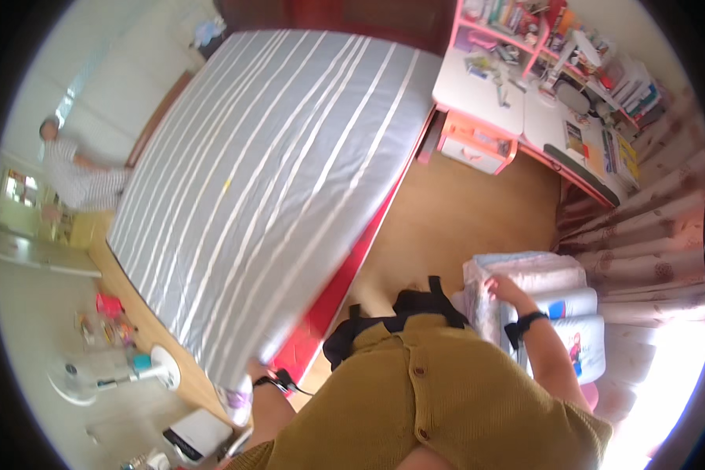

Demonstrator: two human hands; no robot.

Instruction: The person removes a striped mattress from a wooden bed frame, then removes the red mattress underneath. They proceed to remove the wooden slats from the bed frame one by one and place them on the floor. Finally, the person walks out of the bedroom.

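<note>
Head view: bed sheet (282,157), grey with white stripes, spread over the bed, its near edge blurred along the red mattress side (309,337). Left hand (258,370), dark band at the wrist, located at the sheet's near corner; fingers partly hidden and blurred, so whether they grip the cloth cannot be told. Right hand (511,290), black band at the wrist, at the folded bedding (533,270), pale pink and white; fingers loosely curled and moderately parted, contact with the bedding uncertain. Storage boxes (587,333), pale with printed figures, just beside the bedding. Curtain (634,243), light with a floral pattern, behind the boxes. Counter (478,82), white with pink edging, at upper right, bearing books and a white lamp (560,66); drawer unit (470,149), orange-pink and white, beneath it. Floor (462,204), light brown, between counter and bed. Fan (117,381), white, at lower left. Another person (78,172), in striped clothing, beside the bed's left edge.
</note>
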